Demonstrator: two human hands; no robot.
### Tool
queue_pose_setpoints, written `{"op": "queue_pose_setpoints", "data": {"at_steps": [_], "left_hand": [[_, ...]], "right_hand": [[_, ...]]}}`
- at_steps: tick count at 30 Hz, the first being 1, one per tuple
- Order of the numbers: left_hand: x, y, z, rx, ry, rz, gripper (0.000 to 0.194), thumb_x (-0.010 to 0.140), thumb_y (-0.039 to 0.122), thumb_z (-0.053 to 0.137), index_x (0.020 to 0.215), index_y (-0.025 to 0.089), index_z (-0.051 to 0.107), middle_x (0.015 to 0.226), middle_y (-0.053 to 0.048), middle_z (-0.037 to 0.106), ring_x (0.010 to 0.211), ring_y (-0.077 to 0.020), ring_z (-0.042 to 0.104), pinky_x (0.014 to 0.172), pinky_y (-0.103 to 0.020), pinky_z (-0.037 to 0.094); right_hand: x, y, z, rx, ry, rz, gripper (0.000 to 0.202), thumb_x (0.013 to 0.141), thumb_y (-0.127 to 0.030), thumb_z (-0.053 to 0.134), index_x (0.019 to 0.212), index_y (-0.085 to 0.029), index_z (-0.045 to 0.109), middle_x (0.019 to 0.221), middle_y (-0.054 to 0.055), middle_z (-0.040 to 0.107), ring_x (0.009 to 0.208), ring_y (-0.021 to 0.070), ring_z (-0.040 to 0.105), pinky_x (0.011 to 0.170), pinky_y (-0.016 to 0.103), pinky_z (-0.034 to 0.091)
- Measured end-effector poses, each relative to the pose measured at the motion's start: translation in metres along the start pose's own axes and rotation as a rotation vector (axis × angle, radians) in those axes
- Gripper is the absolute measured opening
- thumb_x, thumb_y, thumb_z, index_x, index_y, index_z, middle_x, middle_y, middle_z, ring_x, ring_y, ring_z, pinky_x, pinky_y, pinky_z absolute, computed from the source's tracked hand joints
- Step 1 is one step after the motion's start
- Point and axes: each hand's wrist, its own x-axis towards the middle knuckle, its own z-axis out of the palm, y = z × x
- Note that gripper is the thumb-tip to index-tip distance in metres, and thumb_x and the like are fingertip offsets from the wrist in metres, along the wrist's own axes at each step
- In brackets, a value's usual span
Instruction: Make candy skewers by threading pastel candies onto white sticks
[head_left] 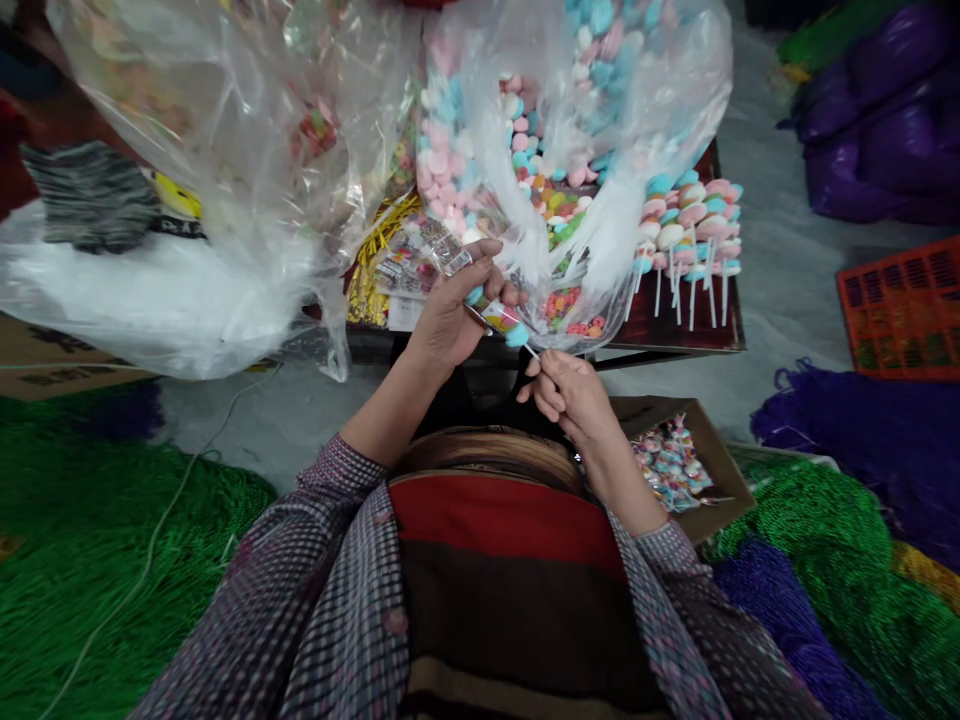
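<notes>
My right hand (574, 392) pinches the white stick of a candy lollipop (516, 334), whose blue end piece points toward my left hand. My left hand (457, 310) is closed on a clear printed wrapper (448, 250), and the wrapper spreads around the candy between both hands. How far the candy sits inside the wrapper I cannot tell. Under and behind my left hand lies a stack of printed wrappers (409, 268). Gold twist ties (367, 290) lie to their left. Finished candy sticks (691, 230) with pink, white and blue pieces are piled at the table's right.
A big clear bag of pastel candies (442, 150) stands at the table's back, ring candies (562, 300) in front. Another plastic bag (225, 130) fills the left. A cardboard box of wrapped lollipops (679, 470) sits below right; green strands (97, 540) and an orange crate (904, 305) lie around.
</notes>
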Motion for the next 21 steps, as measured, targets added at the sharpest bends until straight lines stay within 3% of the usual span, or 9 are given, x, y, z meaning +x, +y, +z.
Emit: {"op": "queue_pose_setpoints", "data": {"at_steps": [2,5,8,10,12,15,17,19,21], "left_hand": [[0.001,0.001,0.000,-0.013,0.020,-0.005,0.016,0.095,0.030,0.063,0.108,0.023,0.064,0.059,0.009,0.046,0.058,-0.0090,0.063,0.078,-0.031,0.060],[0.004,0.003,-0.001,-0.035,0.074,-0.002,0.018,0.095,0.027,0.063,0.112,0.022,0.064,0.059,0.009,0.044,0.057,-0.0073,0.061,0.079,-0.029,0.058],[0.006,0.001,0.000,-0.049,0.084,0.001,0.014,0.095,0.023,0.060,0.109,0.021,0.064,0.059,0.010,0.044,0.056,-0.0062,0.058,0.079,-0.028,0.058],[0.004,-0.004,0.002,-0.048,0.058,-0.004,0.012,0.094,0.022,0.061,0.105,0.021,0.064,0.059,0.009,0.046,0.056,-0.0060,0.058,0.077,-0.027,0.057],[0.001,-0.009,0.003,-0.039,0.027,-0.012,0.010,0.092,0.022,0.063,0.103,0.021,0.065,0.058,0.009,0.046,0.055,-0.0062,0.058,0.075,-0.026,0.056],[-0.003,-0.011,0.004,-0.011,0.024,-0.027,0.011,0.091,0.024,0.067,0.101,0.022,0.066,0.057,0.010,0.045,0.054,-0.0065,0.057,0.073,-0.026,0.056],[-0.002,-0.008,0.004,0.006,0.047,-0.021,0.012,0.091,0.026,0.068,0.103,0.023,0.066,0.057,0.009,0.045,0.055,-0.0066,0.057,0.073,-0.026,0.056],[0.000,-0.006,0.003,0.020,0.073,-0.007,0.014,0.093,0.028,0.066,0.107,0.024,0.067,0.058,0.009,0.045,0.055,-0.0066,0.057,0.072,-0.026,0.056],[0.001,-0.006,0.003,0.032,0.092,-0.004,0.013,0.094,0.029,0.066,0.106,0.024,0.067,0.058,0.009,0.045,0.055,-0.0063,0.057,0.072,-0.025,0.056]], "right_hand": [[0.001,0.000,0.002,0.022,-0.003,0.022,0.045,0.083,-0.066,0.069,0.080,-0.022,0.066,0.037,-0.015,0.035,0.030,0.0050,0.031,0.061,0.029,0.058],[-0.002,0.003,0.000,-0.136,0.116,-0.104,0.037,0.083,-0.057,0.072,0.099,-0.024,0.069,0.047,-0.013,0.047,0.038,0.0066,0.041,0.058,0.026,0.054],[-0.006,0.008,-0.002,-0.487,0.322,-0.327,0.022,0.082,-0.044,0.074,0.092,-0.024,0.072,0.056,-0.008,0.058,0.049,0.0091,0.052,0.054,0.024,0.047],[-0.007,0.010,0.000,-0.584,0.382,-0.397,0.019,0.085,-0.042,0.071,0.086,-0.023,0.072,0.057,-0.006,0.060,0.048,0.0093,0.053,0.053,0.025,0.045],[-0.006,0.011,0.005,-0.474,0.309,-0.330,0.025,0.088,-0.046,0.067,0.086,-0.022,0.072,0.053,-0.007,0.059,0.043,0.0083,0.050,0.052,0.024,0.046],[-0.002,0.011,0.011,-0.174,0.099,-0.130,0.035,0.092,-0.055,0.061,0.087,-0.021,0.070,0.044,-0.010,0.051,0.035,0.0064,0.041,0.058,0.026,0.053],[0.000,0.010,0.011,-0.102,0.012,-0.082,0.036,0.092,-0.056,0.061,0.095,-0.021,0.070,0.046,-0.010,0.054,0.036,0.0068,0.044,0.060,0.027,0.054],[0.000,0.009,0.009,-0.217,0.036,-0.149,0.034,0.089,-0.053,0.066,0.103,-0.022,0.071,0.056,-0.007,0.063,0.043,0.0081,0.052,0.056,0.025,0.051],[-0.002,0.008,0.008,-0.428,0.162,-0.287,0.028,0.088,-0.048,0.069,0.102,-0.024,0.072,0.063,-0.005,0.066,0.050,0.0095,0.057,0.054,0.025,0.047]]}}
